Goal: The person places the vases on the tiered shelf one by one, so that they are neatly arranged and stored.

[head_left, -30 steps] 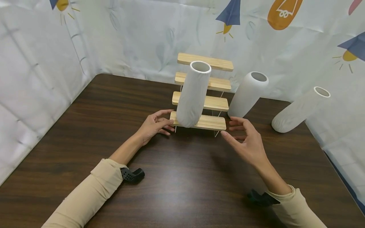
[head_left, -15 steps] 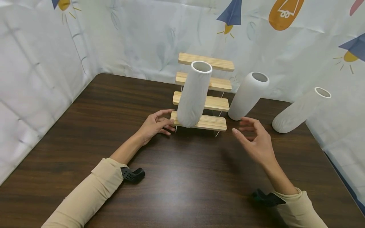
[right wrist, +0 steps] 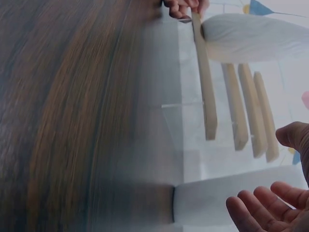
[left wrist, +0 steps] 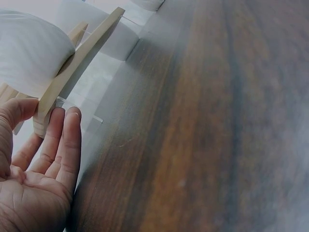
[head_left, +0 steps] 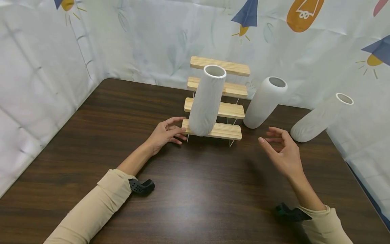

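Note:
A tiered display stand (head_left: pixel 226 130) with several pale wooden boards on thin wire legs stands on the table. On its lowest board, toward the left, a white textured vase (head_left: pixel 206 105) rests upright. My left hand (head_left: pixel 163 137) pinches the left end of that board; the left wrist view has the thumb (left wrist: pixel 21 108) above and fingers beneath. To the right of the stand, my right hand (head_left: pixel 284 152) hovers with relaxed fingers and holds nothing. A smooth white vase (head_left: pixel 262 101) stands beyond it, and another textured white vase (head_left: pixel 318 119) stands farther right.
The dark wood-grain table (head_left: pixel 195 189) spreads beneath everything, its far edge close behind the stand. A white printed cloth (head_left: pixel 143 40) hangs behind and at both sides. Black wrist devices (head_left: pixel 141 187) sit by the beige sleeves.
My right hand has moved right, away from the stand's right end toward the two other vases. My left hand, the stand and all the vases have stayed put.

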Tool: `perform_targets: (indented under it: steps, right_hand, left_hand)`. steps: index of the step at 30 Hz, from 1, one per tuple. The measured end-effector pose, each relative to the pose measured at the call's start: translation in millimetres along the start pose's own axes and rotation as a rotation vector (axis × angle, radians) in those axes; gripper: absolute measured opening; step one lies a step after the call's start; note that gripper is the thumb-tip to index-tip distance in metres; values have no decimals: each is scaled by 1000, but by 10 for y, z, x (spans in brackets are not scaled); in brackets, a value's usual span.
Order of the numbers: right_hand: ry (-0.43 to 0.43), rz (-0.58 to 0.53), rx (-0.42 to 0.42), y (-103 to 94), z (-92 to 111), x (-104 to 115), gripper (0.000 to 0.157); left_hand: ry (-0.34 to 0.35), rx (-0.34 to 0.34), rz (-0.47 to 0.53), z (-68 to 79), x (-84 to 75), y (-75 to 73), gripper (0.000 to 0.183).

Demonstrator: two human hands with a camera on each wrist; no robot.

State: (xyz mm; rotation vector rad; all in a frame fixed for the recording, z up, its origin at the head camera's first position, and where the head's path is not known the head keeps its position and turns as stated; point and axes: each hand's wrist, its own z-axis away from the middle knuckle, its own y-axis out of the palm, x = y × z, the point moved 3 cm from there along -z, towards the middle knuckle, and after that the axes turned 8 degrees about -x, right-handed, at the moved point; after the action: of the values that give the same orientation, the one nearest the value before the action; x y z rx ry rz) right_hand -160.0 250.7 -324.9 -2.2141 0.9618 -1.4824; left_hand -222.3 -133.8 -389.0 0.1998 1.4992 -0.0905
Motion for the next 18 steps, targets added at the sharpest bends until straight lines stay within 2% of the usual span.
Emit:
perform_targets:
  steps: [18]
  right_hand:
    - [89,29,-26,-196,-15,-247,56]
  left_hand:
    - [-1,-1,-12,-3,-3,0,55]
